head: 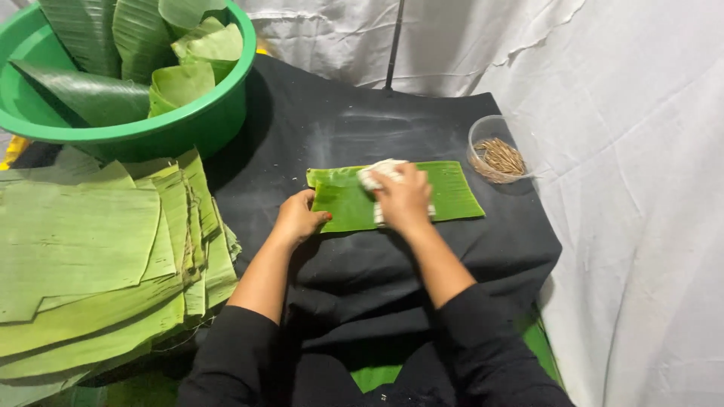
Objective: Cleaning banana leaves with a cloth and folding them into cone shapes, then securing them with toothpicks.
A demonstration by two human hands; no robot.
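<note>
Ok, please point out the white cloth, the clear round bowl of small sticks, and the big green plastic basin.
white cloth (379, 170), head view, upper end above the right hand
clear round bowl of small sticks (477, 136), head view, left rim
big green plastic basin (188, 128), head view, front outer wall

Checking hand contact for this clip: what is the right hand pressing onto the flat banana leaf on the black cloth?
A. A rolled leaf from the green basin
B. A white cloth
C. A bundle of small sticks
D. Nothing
B: the right hand presses a white cloth on the banana leaf, while the left hand pins its near corner.
</note>
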